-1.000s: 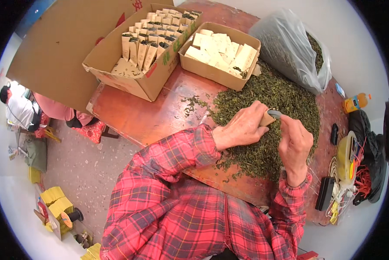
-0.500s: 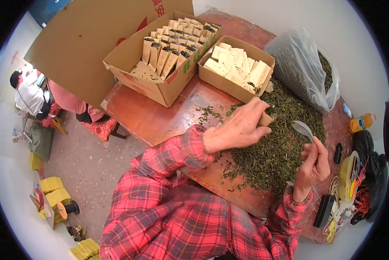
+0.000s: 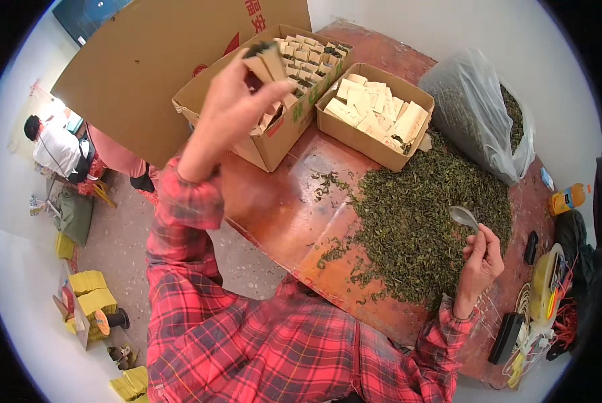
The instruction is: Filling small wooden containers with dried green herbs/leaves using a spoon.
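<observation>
Up over the near left end of the large cardboard box (image 3: 272,149), my left hand (image 3: 230,111) is closed on a small brown paper packet (image 3: 269,66) with dark leaves at its top. Motion blurs the hand slightly, and its fingers partly hide the packet. Filled packets (image 3: 312,59) stand upright in rows inside that box. On the right, my right hand (image 3: 482,263) pinches the handle of a pale spoon (image 3: 463,217). The spoon is held over a wide heap of dried green leaves (image 3: 415,235) on the red table (image 3: 264,205).
Pale folded packets fill a smaller cardboard box (image 3: 375,149) behind the leaf heap. A clear plastic bag of leaves (image 3: 479,121) leans beside it. An orange drink bottle (image 3: 569,199), a black case (image 3: 506,338) and cords lie rightward. Two people sit at far left, one wearing white (image 3: 61,151).
My left hand has moved from the leaf heap leftward and away from me, over the large box, with the packet. My right hand stays near the same place with the spoon.
</observation>
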The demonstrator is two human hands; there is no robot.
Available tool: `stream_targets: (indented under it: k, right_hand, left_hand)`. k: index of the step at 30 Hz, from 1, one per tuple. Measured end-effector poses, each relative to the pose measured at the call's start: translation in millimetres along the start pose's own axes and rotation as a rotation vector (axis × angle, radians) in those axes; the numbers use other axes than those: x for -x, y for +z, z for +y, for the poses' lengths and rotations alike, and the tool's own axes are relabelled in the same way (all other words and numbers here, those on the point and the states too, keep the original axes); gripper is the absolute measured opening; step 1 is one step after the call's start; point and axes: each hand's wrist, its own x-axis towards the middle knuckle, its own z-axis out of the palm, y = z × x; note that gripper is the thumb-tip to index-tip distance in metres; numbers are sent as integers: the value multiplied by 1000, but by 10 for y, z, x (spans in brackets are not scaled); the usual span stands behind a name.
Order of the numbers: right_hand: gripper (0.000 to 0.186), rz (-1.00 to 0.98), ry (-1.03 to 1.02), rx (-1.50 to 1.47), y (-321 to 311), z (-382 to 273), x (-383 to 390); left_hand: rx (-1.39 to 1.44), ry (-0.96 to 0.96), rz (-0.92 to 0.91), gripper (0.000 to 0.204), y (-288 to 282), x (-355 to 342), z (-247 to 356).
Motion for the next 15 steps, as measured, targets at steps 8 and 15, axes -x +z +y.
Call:
stream_targets:
  k: [8, 15]
  right_hand:
    - [19, -8, 21, 8, 16, 199, -11]
    - [18, -24, 32, -9, 35, 246, -29]
  left_hand:
    - [-293, -232, -168, 47, -294, -218, -321]
    - [-652, -238, -392, 65, -174, -302, -580]
